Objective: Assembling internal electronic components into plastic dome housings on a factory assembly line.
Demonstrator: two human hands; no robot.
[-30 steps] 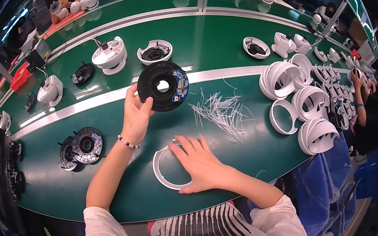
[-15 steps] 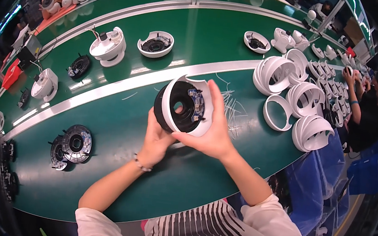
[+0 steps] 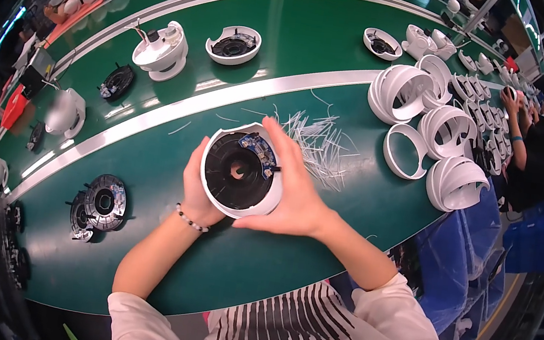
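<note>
Between my two hands is a white round camera housing [image 3: 268, 203] with a black ring-shaped insert [image 3: 220, 176] seated in it. A small blue circuit board [image 3: 259, 153] lies along the insert's upper right, and a hole shows at its middle. My left hand [image 3: 200, 192] grips the housing from the left and below, its fingers partly hidden behind it. On the right side, my right hand [image 3: 293, 189] wraps the white wall, thumb along the lower edge. The housing's open face is turned up toward me, above the green table [image 3: 259, 270].
Thin white strips [image 3: 319, 145] lie in a loose pile beyond my hands. White housing rings [image 3: 403, 152] crowd the right. Black inserts with boards [image 3: 105, 202] rest at left. Behind a metal rail are a white camera body [image 3: 161, 51] and a white bowl-shaped housing [image 3: 233, 46]. Co-workers sit farther off.
The housing has turned so its open face points more toward me, and it has come slightly lower and left. Both hands keep their hold on it. More of the strip pile shows.
</note>
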